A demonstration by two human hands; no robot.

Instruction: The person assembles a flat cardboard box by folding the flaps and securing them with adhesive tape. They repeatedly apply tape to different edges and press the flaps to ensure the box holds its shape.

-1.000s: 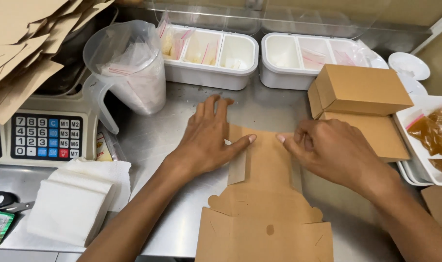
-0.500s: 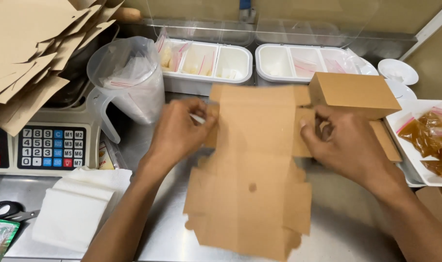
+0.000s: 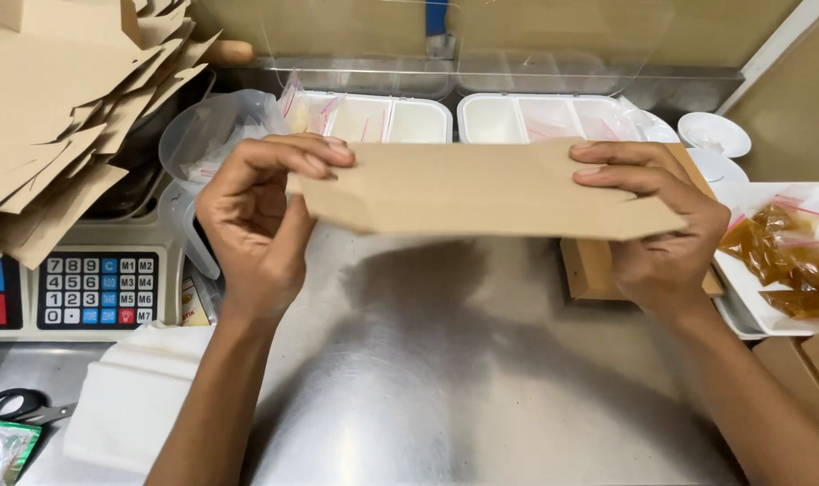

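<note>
I hold a flat brown cardboard box blank (image 3: 481, 191) up in the air, nearly level, above the steel counter (image 3: 445, 396). My left hand (image 3: 261, 225) pinches its left end between thumb and fingers. At the other end my right hand (image 3: 661, 225) grips the blank, fingers curled over the top edge. The blank hides part of the folded brown box (image 3: 594, 270) that sits on the counter behind my right hand.
A stack of flat cardboard blanks (image 3: 58, 117) fills the upper left, over a scale with a keypad (image 3: 94, 290). A clear plastic jug (image 3: 207, 148) stands beside it. White compartment trays (image 3: 373, 117) line the back. Sauce bags lie in a tray (image 3: 787, 256) at right. White napkins (image 3: 135, 396) and scissors (image 3: 18, 405) lie at lower left.
The cardboard blank lay flat on the counter under both hands a second ago. Both hands have since lifted it and tipped it up to a nearly level pose in the air.
</note>
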